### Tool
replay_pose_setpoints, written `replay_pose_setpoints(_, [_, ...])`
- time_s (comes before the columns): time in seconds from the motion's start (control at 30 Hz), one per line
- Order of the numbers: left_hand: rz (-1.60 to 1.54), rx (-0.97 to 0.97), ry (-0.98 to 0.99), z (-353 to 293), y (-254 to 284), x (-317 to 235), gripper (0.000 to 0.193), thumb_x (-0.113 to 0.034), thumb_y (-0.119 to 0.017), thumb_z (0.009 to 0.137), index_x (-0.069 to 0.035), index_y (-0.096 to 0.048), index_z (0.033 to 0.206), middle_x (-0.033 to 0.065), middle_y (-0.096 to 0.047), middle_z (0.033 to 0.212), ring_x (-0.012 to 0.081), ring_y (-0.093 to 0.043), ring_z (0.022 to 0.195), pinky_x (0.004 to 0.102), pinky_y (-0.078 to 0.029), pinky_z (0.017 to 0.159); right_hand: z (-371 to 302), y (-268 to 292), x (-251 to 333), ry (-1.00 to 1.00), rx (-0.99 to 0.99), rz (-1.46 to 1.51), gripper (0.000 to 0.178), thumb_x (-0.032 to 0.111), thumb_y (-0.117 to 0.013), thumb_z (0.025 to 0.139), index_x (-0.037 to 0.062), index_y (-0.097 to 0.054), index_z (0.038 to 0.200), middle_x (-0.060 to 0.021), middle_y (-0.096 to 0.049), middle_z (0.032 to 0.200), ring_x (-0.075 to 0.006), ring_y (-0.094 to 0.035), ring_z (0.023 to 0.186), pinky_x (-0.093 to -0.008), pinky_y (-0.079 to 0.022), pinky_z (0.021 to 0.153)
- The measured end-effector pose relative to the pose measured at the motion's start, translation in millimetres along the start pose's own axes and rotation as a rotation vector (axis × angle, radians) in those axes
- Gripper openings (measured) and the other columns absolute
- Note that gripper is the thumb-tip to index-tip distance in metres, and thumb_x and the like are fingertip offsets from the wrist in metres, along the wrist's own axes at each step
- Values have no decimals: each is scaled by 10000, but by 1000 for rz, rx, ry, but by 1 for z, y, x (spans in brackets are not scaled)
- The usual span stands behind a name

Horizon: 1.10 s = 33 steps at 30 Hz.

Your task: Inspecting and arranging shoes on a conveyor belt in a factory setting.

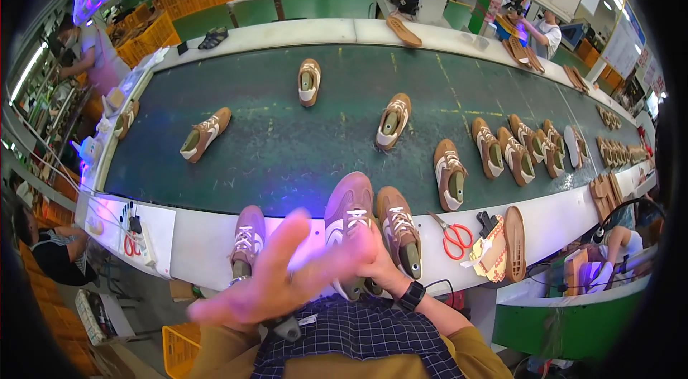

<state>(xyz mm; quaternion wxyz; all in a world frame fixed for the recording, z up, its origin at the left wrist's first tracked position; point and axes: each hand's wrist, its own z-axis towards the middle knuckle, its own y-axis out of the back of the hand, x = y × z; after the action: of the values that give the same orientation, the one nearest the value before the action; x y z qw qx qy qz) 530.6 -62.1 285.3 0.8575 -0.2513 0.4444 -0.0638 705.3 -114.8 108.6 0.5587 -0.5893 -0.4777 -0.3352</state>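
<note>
A brown sneaker (pixel 350 196) with white laces points away from me over the white ledge at my front. My right hand (pixel 383 264), with a dark watch on the wrist, grips this shoe near its heel. In front of it my left hand (pixel 287 279) is raised close to the camera, slightly blurred, its fingers spread and nothing visible in them. It partly covers the held shoe. Another brown sneaker (pixel 398 225) stands just right of the held one, and a further sneaker (pixel 248 239) stands to the left. Purple light falls on the left hand and both nearer shoes.
Several brown sneakers, one a single shoe (pixel 449 175), stand on the green conveyor belt (pixel 272 157). Red-handled scissors (pixel 456 237) and a brown sole (pixel 514 243) lie on the ledge at right. At left lies another pair of scissors (pixel 132 243). Co-workers sit or stand around.
</note>
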Motion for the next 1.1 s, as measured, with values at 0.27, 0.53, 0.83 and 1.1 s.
replay_pose_setpoints(0.27, [-198, 86, -223, 31, -93, -40, 382, -381, -486, 918, -282, -495, 1286, 249, -562, 1171, 380, -387, 1266, 522, -98, 1097, -8, -4, 13, -48, -18, 25, 1151, 140, -768, 651, -7, 60, 1436, -166, -298, 1378, -247, -341, 1276, -349, -305, 1047])
replay_pose_setpoints(0.53, [-94, 3, -224, 37, -96, -42, 610, -263, -584, 892, -283, -277, 1419, 205, -594, 1144, 403, -393, 1257, 519, -26, 1125, -6, 2, 12, -59, -51, 24, 1101, 95, -761, 632, 41, -26, 1450, -121, -343, 1354, -216, -378, 1237, -338, -326, 1026])
replay_pose_setpoints(0.83, [260, -558, -477, 30, 25, 6, 835, -629, -394, 868, -35, -198, 1421, 188, -393, 1360, 309, -380, 1241, 499, -179, 1092, -1, 3, 7, 209, -93, -103, 1162, 150, -813, 616, 58, 4, 1436, -136, -324, 1346, -233, -373, 1239, -377, -334, 1024])
replay_pose_setpoints(1.1, [408, -845, 400, -98, 106, 127, 865, -239, -649, 776, -80, -130, 1449, 136, -290, 1392, 263, -282, 1310, 407, -245, 1069, 5, 0, 10, 244, -166, -85, 1125, 144, -777, 674, 41, 51, 1428, -167, -310, 1356, -254, -386, 1240, -379, -357, 1014])
